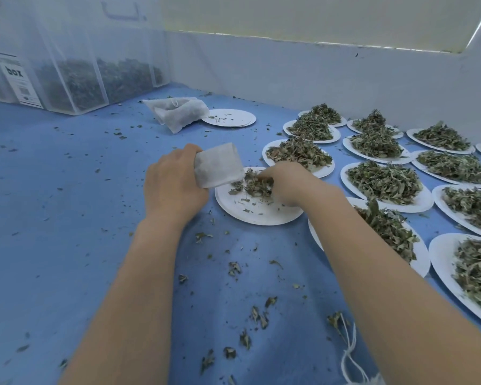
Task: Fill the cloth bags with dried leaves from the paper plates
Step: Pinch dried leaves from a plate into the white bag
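White string [351,357] nearest; far clear box [53,79] label reads "box".

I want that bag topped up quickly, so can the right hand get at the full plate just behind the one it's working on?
Probably yes: the right hand is beside that full plate, with nothing between.

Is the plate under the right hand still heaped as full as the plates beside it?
No. The plate under the right hand holds only a small scatter of leaves, mostly bare white paper.
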### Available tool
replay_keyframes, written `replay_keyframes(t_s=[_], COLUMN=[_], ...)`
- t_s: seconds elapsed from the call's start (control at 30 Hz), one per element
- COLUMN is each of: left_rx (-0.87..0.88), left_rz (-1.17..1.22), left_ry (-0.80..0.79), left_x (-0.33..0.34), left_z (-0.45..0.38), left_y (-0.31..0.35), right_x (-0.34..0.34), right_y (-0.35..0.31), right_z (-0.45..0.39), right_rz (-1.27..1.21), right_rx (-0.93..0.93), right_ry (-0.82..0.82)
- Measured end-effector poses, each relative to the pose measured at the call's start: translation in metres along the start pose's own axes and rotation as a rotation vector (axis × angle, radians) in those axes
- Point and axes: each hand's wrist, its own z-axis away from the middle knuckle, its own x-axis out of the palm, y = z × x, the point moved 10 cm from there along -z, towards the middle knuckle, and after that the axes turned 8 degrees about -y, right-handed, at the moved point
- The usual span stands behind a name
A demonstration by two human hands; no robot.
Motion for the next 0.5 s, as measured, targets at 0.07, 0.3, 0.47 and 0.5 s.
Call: replay_keyframes(t_s=[0.07,0.3,0.47,0.5], left_rx=[-0.017,-0.033,-0.024,-0.020], left_rz=[0.008,0.005,-0.004,-0.010], left_ry=[0.006,-0.051,-0.065,-0.066], left_x=[-0.001,0.007,0.009,0.009], left_z=[0.000,-0.001,0.000,0.000], left_y=[-0.003,-0.002,-0.001,-0.001], right_x=[0.000,0.000,-0.001,-0.003], right_y=[0.003,0.021,0.009,0.007], right_z=[0.002,0.010,0.011,0.012], right_rz=[-0.051,-0.061,-0.082,-0.095], right_rx=[-0.017,0.104,0.017,0.000], right_ry=[0.027,-0.006,0.040,0.064])
